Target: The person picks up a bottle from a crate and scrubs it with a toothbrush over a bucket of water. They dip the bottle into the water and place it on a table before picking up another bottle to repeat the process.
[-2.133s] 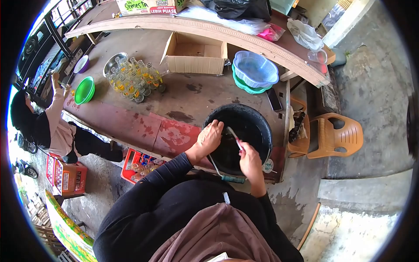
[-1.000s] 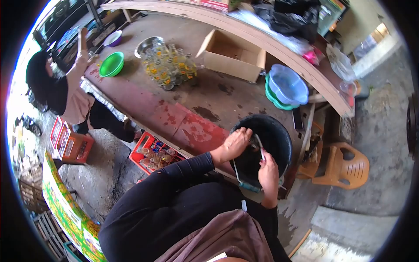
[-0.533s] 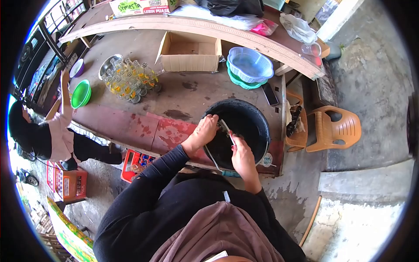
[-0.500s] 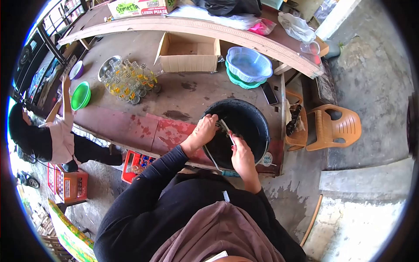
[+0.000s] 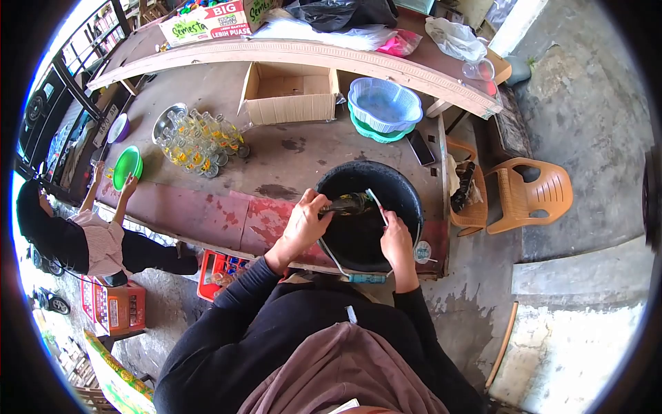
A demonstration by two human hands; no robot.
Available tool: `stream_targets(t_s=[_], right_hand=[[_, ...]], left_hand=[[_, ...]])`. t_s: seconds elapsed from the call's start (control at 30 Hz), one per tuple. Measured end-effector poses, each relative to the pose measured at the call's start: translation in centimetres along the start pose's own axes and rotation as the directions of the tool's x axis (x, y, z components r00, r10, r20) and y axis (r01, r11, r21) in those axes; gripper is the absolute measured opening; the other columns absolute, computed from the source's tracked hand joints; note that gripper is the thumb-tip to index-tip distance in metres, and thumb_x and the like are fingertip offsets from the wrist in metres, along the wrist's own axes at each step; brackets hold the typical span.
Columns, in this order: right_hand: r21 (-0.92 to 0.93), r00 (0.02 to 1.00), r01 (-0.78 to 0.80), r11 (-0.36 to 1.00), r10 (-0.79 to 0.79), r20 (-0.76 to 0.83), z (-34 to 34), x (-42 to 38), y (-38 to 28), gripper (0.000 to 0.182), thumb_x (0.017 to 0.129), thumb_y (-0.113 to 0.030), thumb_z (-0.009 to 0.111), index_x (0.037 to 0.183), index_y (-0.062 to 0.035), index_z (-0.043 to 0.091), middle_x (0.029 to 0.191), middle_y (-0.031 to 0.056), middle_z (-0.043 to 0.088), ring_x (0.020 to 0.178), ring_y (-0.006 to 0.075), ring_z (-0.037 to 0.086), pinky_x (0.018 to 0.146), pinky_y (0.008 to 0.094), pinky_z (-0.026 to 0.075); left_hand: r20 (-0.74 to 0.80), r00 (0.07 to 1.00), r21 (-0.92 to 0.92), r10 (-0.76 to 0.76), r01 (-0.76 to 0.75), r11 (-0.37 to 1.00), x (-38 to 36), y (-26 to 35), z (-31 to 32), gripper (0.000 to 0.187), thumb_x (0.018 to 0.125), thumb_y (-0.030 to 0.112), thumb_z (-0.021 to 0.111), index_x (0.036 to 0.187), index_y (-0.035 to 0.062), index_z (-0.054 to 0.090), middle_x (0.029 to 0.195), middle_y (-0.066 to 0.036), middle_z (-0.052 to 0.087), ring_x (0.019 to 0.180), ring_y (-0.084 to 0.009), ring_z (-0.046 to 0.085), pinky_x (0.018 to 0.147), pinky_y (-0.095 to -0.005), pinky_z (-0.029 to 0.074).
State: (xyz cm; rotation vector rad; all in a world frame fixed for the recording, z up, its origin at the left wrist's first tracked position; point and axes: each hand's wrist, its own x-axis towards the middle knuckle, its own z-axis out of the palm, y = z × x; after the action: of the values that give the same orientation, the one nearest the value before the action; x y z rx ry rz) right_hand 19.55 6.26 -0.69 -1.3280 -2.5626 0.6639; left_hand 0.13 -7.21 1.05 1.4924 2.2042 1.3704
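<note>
Left hand (image 5: pixel 301 224): fingers curled tight around one end of a dark-looking glass bottle (image 5: pixel 348 203), centre of frame, over the mouth of a round black plastic bucket (image 5: pixel 412 196). Right hand (image 5: pixel 398 243): closed on the handle of a slim, pale-headed brush (image 5: pixel 376 199), just right of centre.

Bottle: long axis near horizontal across the frame, gripped end to the left, free end pointing right toward the brush head. Which end is the mouth: cannot tell, fingers cover the left end. Brush: long axis slanting, head to the upper left, handle running to the lower right. Contact between brush head and bottle: cannot be made out.

Writing: printed cardboard carton (image 5: pixel 204 27), upper left of frame, reads "Semesta", "BIG" and "LEBIH PUAS". Small round pale sticker (image 5: pixel 423 252) on the bucket's lower right side: lettering too small to read. Clear glass bottles with yellow markings (image 5: pixel 200 143), left of centre: markings not legible.
</note>
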Motion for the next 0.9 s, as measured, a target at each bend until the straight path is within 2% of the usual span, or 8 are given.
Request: stream_targets(t_s=[0.1, 0.17, 0.23, 0.37, 0.43, 0.57, 0.67, 0.9], right_hand=[[0.057, 0.997, 0.083, 0.995, -0.083, -0.009, -0.2, 0.2, -0.5, 0.027, 0.09, -0.003, 0.051, 0.117, -0.0085, 0.054, 0.104, 0.0206, 0.062, 0.095, 0.0427, 0.063, 0.08, 0.0514, 0.051], [0.179, 0.974, 0.224, 0.958, -0.215, -0.065, 0.1, -0.1, -1.2, 0.026, 0.091, -0.004, 0.053, 0.116, -0.0111, 0.055, 0.105, 0.0191, 0.061, 0.096, 0.0425, 0.062, 0.079, 0.0522, 0.05], [0.22, 0.971, 0.239, 0.946, -0.237, -0.036, -0.1, -0.2, -1.7, 0.024, 0.091, -0.005, 0.054, 0.114, -0.012, 0.056, 0.106, 0.018, 0.062, 0.097, 0.0424, 0.062, 0.08, 0.0517, 0.05], [-0.016, 0.998, 0.032, 0.999, -0.031, 0.058, 0.6, 2.2, 0.8, 0.028, 0.09, -0.005, 0.052, 0.116, -0.0101, 0.058, 0.104, 0.0186, 0.064, 0.096, 0.0419, 0.064, 0.081, 0.0517, 0.051], [-0.03, 0.996, 0.059, 0.998, -0.057, 0.066, 0.4, 2.3, 0.6, 0.028, 0.09, -0.006, 0.051, 0.117, -0.0083, 0.058, 0.104, 0.0199, 0.063, 0.095, 0.0416, 0.064, 0.081, 0.0515, 0.051], [0.047, 0.983, 0.181, 0.982, -0.182, 0.033, -0.9, -0.4, -2.6, 0.028, 0.092, -0.008, 0.053, 0.12, -0.0102, 0.057, 0.103, 0.0172, 0.062, 0.094, 0.0411, 0.064, 0.079, 0.0499, 0.052], [0.289, 0.941, 0.333, 0.898, -0.336, -0.04, -2.1, -2.8, -4.7, 0.027, 0.091, -0.002, 0.054, 0.117, -0.009, 0.059, 0.101, 0.0183, 0.064, 0.094, 0.0416, 0.062, 0.078, 0.0489, 0.051], [0.1, 0.987, 0.163, 0.982, -0.163, -0.002, -0.6, 0.1, -0.8, 0.025, 0.092, -0.008, 0.053, 0.116, -0.0096, 0.058, 0.099, 0.0193, 0.062, 0.091, 0.0427, 0.063, 0.078, 0.0507, 0.052]], left_hand=[[0.006, 0.999, 0.04, 0.036, -0.036, 0.999, -0.2, 0.0, 0.5, 0.021, 0.074, -0.002, 0.071, 0.093, -0.0006, 0.064, 0.095, -0.017, 0.058, 0.084, -0.0372, 0.064, 0.075, -0.0418, 0.053], [-0.023, 1.0, 0.063, 0.003, -0.002, 0.998, -0.1, 0.0, 0.8, 0.022, 0.073, 0.0, 0.073, 0.094, -0.0009, 0.064, 0.096, -0.017, 0.059, 0.085, -0.0369, 0.064, 0.075, -0.0412, 0.053], [-0.022, 1.0, 0.058, -0.002, 0.003, 0.998, 0.1, -0.5, 0.9, 0.024, 0.073, 0.0, 0.073, 0.095, -0.0007, 0.063, 0.096, -0.018, 0.061, 0.086, -0.037, 0.064, 0.075, -0.0419, 0.053], [0.057, 0.998, 0.084, 0.019, -0.023, 0.996, -0.2, -0.6, 1.0, 0.028, 0.072, 0.001, 0.073, 0.097, -0.0009, 0.062, 0.093, -0.019, 0.062, 0.088, -0.0388, 0.063, 0.076, -0.044, 0.052], [0.09, 0.992, 0.169, 0.084, -0.098, 0.981, 0.0, -0.4, 1.0, 0.027, 0.073, 0.002, 0.073, 0.097, -0.0016, 0.061, 0.093, -0.02, 0.062, 0.089, -0.0395, 0.063, 0.077, -0.0451, 0.052], [0.12, 0.992, 0.173, 0.049, -0.07, 0.982, 0.3, -0.2, 1.3, 0.029, 0.073, 0.003, 0.073, 0.097, -0.0017, 0.058, 0.094, -0.021, 0.062, 0.091, -0.0409, 0.062, 0.077, -0.0459, 0.051], [0.135, 0.99, 0.199, 0.033, -0.06, 0.978, 0.8, -0.3, 1.6, 0.031, 0.074, 0.004, 0.073, 0.099, -0.0012, 0.055, 0.091, -0.022, 0.062, 0.09, -0.0428, 0.062, 0.076, -0.0471, 0.051], [0.076, 0.997, 0.13, -0.022, 0.012, 0.991, 1.1, -0.8, 2.0, 0.031, 0.076, 0.005, 0.074, 0.097, -0.001, 0.051, 0.088, -0.023, 0.063, 0.085, -0.0449, 0.063, 0.072, -0.0499, 0.05]])
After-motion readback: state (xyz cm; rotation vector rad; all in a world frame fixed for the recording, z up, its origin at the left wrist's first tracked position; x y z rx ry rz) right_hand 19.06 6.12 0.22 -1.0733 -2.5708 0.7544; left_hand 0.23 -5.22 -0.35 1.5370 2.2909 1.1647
